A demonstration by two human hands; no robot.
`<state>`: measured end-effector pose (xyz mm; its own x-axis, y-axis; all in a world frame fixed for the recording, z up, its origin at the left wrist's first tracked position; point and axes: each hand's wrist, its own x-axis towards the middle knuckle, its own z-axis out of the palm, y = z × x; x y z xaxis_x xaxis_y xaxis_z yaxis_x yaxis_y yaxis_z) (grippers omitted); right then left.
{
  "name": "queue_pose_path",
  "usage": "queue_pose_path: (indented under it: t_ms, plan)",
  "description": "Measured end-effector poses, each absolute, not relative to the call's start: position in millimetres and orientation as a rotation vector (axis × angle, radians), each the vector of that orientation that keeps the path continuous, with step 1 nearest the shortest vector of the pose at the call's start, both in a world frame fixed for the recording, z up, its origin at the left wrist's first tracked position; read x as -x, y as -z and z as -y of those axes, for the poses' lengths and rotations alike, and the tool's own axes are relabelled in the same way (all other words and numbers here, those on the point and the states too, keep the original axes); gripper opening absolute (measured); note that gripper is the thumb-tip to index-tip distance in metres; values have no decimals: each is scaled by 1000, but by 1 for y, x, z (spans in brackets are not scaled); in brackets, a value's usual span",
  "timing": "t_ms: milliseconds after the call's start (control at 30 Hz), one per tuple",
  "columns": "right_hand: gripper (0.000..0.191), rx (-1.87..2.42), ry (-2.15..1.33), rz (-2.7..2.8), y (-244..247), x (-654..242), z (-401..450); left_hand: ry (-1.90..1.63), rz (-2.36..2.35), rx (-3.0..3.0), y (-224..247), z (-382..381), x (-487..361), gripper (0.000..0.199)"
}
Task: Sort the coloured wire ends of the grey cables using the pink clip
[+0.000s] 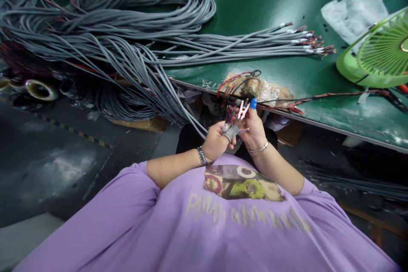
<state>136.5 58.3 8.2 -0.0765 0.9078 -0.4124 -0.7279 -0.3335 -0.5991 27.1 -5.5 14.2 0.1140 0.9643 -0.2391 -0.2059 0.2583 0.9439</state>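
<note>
Green table (242,4) was kinda swamped by grey cables (127,21), dark floor (57,157) below. A grey piece (231,132) was clutched in the left hand (216,142) near the table's edge; whether anything was pinched by the right hand (253,129) couldn't be told.

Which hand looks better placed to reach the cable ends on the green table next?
Probably the right hand: it sits nearer the cable ends, while the left hand grips a grey cylindrical piece.

Green tabletop (248,4): looped grey cables (178,19) left; plastic bag (353,12), green fan (349,68) right; brown board (285,93) at near side.
</note>
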Motion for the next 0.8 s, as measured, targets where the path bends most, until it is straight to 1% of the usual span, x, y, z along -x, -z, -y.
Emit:
queue_pose_path:
  t_ms: [200, 333, 567, 633, 733, 800]
  plan:
    - [50, 796, -1801, 286, -6, -137, -57, -1114, -1076, -884, -10, 8, -26, 37]
    - [50, 769, -1846, 272, -6, -141, -55, -1115, -1076, -879, -11, 11, -24, 38]
    - [54, 812, -1948, 368, -14, -153, -52, -1103, -1152, -902, -18, 17, -16, 44]
    - [47, 827, -1948, 404, -17, -156, -53, -1132, -1164, -898, -17, 16, -15, 45]
    - [29, 860, -1896, 448, -18, -158, -55, -1170, -1173, -879, -14, 12, -16, 45]
    - [24, 872, -1862, 484, -18, -158, -55, -1195, -1174, -869, -13, 9, -16, 44]
